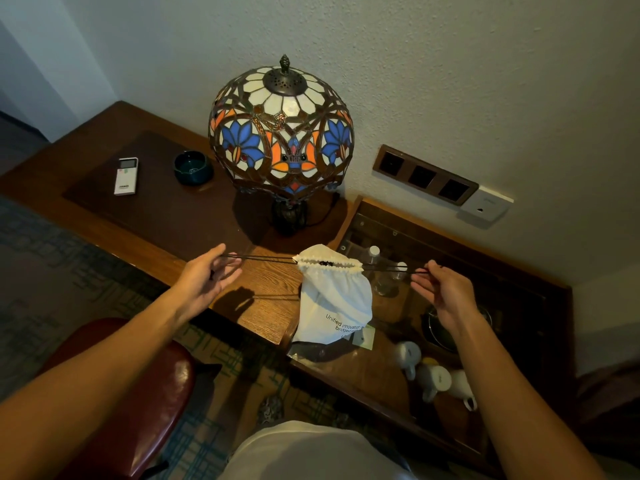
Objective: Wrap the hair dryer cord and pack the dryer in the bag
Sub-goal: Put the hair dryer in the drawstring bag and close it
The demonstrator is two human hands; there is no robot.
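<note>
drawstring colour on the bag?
Black drawstring on a white bag; head view.
</note>
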